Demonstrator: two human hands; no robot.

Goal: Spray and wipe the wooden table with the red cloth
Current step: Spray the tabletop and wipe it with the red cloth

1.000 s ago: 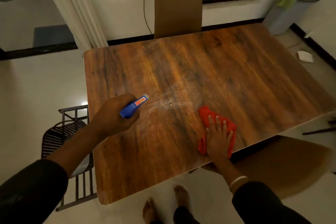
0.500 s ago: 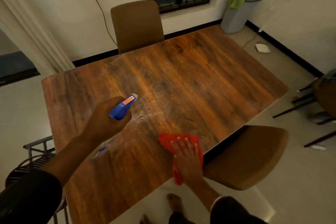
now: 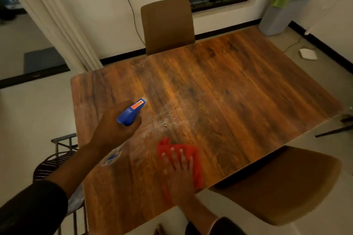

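The wooden table fills the middle of the view. My left hand grips a spray bottle with a blue trigger head, held above the table's near left part and pointed toward the centre. Wet droplets and a misted patch lie just ahead of the nozzle. My right hand lies flat, fingers spread, pressing the red cloth onto the table near its front edge. Much of the cloth is hidden under that hand.
A brown chair stands at the far side and another brown chair at the near right edge. A black metal chair is at the left. A grey bin sits in the far right corner. A curtain hangs at the left.
The view swung right and then back left. My right hand has slid the red cloth a little to the left along the front edge. The spray bottle stays aimed at the wet patch.
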